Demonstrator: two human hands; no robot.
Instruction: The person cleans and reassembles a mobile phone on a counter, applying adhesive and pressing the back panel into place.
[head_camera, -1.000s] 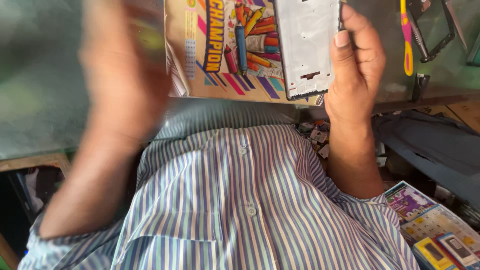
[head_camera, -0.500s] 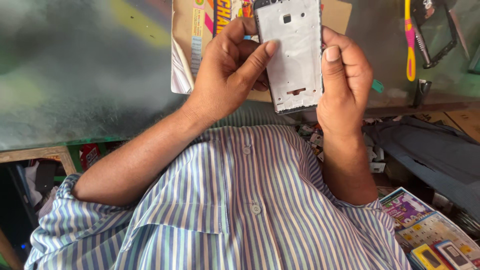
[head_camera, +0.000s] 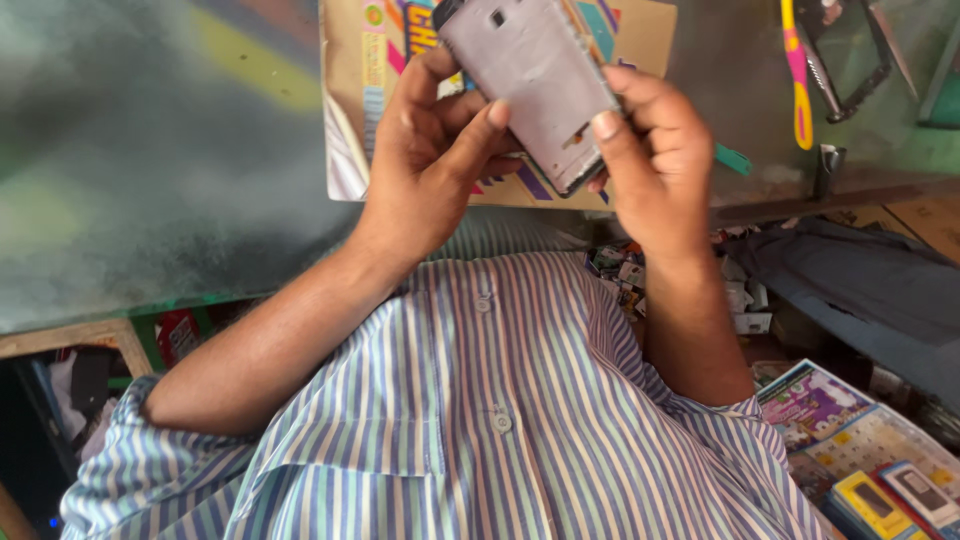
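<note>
My left hand (head_camera: 430, 160) and right hand (head_camera: 655, 160) grip a grey phone frame (head_camera: 530, 85), fingers closed on it, tilted toward eleven o'clock.

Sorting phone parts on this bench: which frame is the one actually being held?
The grey phone frame, gripped by both the left hand and right hand. The black frame lies untouched on the table, top right.

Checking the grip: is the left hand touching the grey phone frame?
Touching. The head view shows the left hand with its thumb pressed on the grey phone frame.
</note>
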